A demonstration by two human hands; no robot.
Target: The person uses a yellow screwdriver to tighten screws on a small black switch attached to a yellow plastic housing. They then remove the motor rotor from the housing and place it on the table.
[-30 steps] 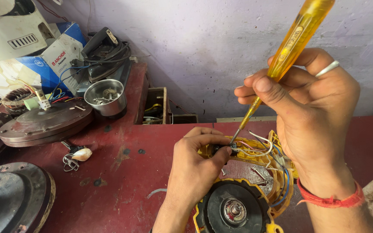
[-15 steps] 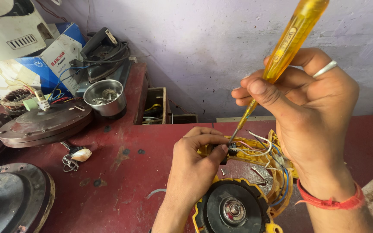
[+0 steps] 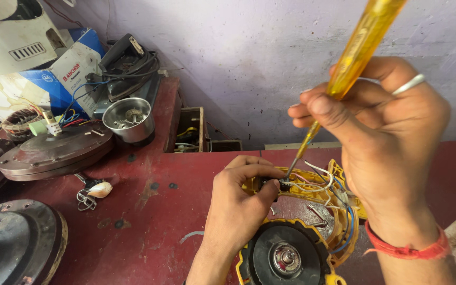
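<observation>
Right hand: we're closed around the yellow screwdriver, tip just below our fingers.
Left hand: we pinch the small black part on the yellow housing.
Tip: we keep it straight and pinned.

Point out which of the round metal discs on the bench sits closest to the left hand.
The black disc in the yellow housing, just beside the left hand. The brown disc and dark disc lie far left.
</observation>
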